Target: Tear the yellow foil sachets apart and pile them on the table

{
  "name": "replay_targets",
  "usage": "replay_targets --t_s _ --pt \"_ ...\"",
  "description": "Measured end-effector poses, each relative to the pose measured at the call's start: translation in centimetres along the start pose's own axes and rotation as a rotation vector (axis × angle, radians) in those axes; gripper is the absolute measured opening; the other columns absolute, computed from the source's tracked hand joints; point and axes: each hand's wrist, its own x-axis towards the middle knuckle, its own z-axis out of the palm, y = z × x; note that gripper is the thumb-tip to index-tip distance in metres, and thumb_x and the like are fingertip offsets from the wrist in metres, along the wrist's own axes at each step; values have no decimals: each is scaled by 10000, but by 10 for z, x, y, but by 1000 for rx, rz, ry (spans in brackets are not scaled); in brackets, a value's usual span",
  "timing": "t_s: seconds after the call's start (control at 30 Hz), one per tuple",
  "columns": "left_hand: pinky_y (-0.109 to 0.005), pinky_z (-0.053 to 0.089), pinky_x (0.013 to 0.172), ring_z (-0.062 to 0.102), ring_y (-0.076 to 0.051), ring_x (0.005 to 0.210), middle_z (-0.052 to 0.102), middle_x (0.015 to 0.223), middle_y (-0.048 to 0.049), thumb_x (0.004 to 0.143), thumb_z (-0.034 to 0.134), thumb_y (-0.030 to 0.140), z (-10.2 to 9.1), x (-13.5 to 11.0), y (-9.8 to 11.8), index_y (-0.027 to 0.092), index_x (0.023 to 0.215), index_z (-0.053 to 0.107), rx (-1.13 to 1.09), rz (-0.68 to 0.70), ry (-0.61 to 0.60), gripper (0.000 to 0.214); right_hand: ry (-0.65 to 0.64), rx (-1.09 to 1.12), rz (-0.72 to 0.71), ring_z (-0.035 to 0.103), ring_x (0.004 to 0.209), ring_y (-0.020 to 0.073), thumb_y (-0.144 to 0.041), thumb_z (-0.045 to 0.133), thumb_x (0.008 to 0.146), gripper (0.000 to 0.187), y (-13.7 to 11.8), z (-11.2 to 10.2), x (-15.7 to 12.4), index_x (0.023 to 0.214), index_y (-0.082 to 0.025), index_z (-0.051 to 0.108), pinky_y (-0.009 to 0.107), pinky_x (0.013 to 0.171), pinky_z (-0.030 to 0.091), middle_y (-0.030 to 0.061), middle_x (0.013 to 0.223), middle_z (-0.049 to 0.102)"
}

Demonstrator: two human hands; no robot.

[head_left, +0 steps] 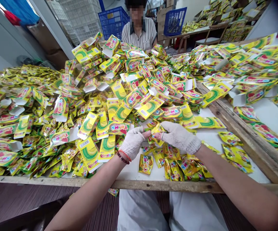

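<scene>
Both my hands wear white knit gloves with bare thumb tips. A small yellow candy packet (156,131) is pinched between them above the white tabletop. My left hand (133,142) is closed on the packet's left side, a beaded bracelet at its wrist. On the right side, my right hand (179,138) is closed on the same packet; its fingers are partly hidden behind it. Below the hands lie several loose packets, one single packet (145,164) apart from the others. Flat yellow and green printed cartons (88,154) are piled just left of my left hand.
A large heap of cartons (151,107) and packets (33,154) covers the left and middle. Wooden strips (245,138) divide the table, with a wooden edge (163,185) in front. Across the table sits a person in a striped shirt (140,33). Blue baskets (175,21) stand behind.
</scene>
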Motion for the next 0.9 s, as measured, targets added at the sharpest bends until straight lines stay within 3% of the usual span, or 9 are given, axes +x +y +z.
replay_targets --t_s 0.2,0.33,0.43,0.5,0.6,0.67,0.73,0.8,0.9 --pt "-283 578 623 672 -149 698 716 850 -45 572 866 327 9 -6 4 132 923 657 -133 13 -12 453 133 286 155 535 669 161 -539 549 822 367 0 18 2 777 -180 611 275 595 420 34 743 645" --pt "-286 562 662 660 -154 719 702 791 -24 509 891 294 9 -2 -2 138 839 657 -82 67 79 433 121 119 125 531 657 163 -533 583 796 353 -1 23 4 779 -182 608 281 601 419 27 715 633" --pt "-273 531 673 626 -133 683 679 736 -8 542 869 335 4 3 -8 139 776 651 37 173 62 375 102 92 72 586 741 187 -476 591 799 359 -2 19 4 981 -169 625 291 653 456 59 849 678" --pt "-274 519 696 617 -138 704 673 748 -12 644 807 379 0 1 -7 140 815 669 231 258 -10 325 47 157 28 626 841 199 -411 567 824 358 -2 15 4 1089 -175 613 290 711 485 78 971 696" --pt "-313 517 786 638 -188 839 689 883 -47 817 646 375 -9 -8 5 165 995 675 717 417 -29 277 -62 177 26 658 857 199 -355 562 834 258 -3 9 2 1019 -190 634 268 688 507 77 978 707" --pt "-400 473 939 605 -254 1058 664 1111 -92 826 618 300 -19 -17 20 201 1178 617 1160 558 64 366 -82 195 107 665 700 175 -354 553 843 216 -5 5 0 973 -193 615 247 567 497 59 878 702" --pt "-533 326 1084 483 -323 1251 582 1280 -134 778 631 213 -30 -23 35 219 1315 526 1607 644 199 547 -65 243 196 618 520 137 -363 530 859 198 -7 1 -1 943 -192 584 227 449 452 31 767 676" --pt "-614 218 1113 465 -353 1250 583 1242 -155 761 605 168 -38 -28 48 195 1321 516 1923 620 301 567 -19 288 230 574 437 106 -354 532 859 180 -11 -2 -2 917 -187 566 212 405 423 17 733 658" --pt "-565 296 1073 535 -332 1101 599 1104 -136 784 599 245 -39 -33 54 172 1229 570 2076 587 345 452 55 433 252 593 454 100 -324 544 845 188 -18 -1 -2 971 -187 567 203 414 432 21 778 668"
